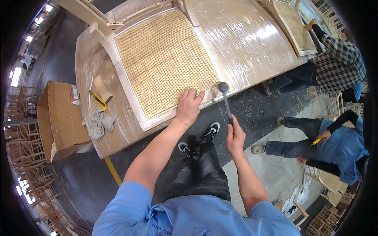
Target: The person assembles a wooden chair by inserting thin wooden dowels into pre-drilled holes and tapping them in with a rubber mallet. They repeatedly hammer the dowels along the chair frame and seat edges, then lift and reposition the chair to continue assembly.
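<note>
1. At the left, an open cardboard box point(67, 120) stands beside the surface point(246, 43); a grey cloth point(100, 123), a yellow knife point(99, 101) and a wood block point(103, 89) crowd that side.
2. The cane-panelled frame point(163, 63) lies flat, ahead and left of the right hand, its long axis running away from the person; its near rail sits close along the surface's edge.
3. The left hand point(189, 106), nearer the frame, rests on that rail, fingers bent; whether they pinch anything I cannot tell.
4. The mallet point(226, 104) points away, its blurred head at the frame's near right corner, just beside the left thumb; contact is unclear.
5. The right hand point(235, 137) has its fingers clamped round the handle, beyond the edge.
6. Farther right, wrapped surface gives sideways room, up to a second cane frame point(293, 25).
</note>
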`<state>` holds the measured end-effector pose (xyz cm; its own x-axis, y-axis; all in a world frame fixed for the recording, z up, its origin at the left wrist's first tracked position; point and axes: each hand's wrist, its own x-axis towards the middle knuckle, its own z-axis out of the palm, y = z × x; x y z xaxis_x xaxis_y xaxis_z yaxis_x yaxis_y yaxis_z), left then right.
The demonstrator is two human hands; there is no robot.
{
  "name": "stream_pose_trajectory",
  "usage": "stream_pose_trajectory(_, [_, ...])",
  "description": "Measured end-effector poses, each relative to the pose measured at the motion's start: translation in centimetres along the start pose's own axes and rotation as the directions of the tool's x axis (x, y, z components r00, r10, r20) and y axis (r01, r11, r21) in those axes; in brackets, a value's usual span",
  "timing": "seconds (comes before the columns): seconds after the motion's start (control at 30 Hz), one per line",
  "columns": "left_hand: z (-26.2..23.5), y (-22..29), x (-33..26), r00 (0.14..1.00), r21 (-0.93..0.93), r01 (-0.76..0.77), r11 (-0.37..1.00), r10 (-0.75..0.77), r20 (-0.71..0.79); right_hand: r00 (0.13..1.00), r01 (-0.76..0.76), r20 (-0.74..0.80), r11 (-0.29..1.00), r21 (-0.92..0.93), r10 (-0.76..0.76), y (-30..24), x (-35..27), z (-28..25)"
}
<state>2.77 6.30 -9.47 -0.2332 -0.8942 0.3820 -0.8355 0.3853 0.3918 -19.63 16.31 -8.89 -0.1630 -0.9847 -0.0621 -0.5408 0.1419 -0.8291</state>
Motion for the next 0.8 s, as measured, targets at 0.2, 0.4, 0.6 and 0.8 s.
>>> stream_pose_trajectory(0.2, [-1.4,-0.1,-1.7,0.997,0.074,-0.012,0.997,0.006,0.073,1.0,0.016,0.017,0.996,-0.09,-0.014,0.2,0.3,0.1])
stream_pose_trajectory(0.4, [-2.2,1.7,-5.3,0.953,0.221,0.082,0.972,-0.141,0.267,1.0,0.021,0.016,0.998,-0.063,-0.02,0.0,0.2,0.0])
stream_pose_trajectory(0.6, [-2.1,1.7,-5.7,0.96,0.222,0.113,0.969,-0.164,0.225,0.993,0.118,0.006,0.993,-0.013,-0.118,-1.3,-1.3,0.6])
stream_pose_trajectory(0.8, [-1.9,1.0,-6.0,0.962,0.234,0.112,0.966,-0.165,0.218,0.991,0.124,0.048,0.992,-0.015,-0.123,-3.2,-2.1,1.0])
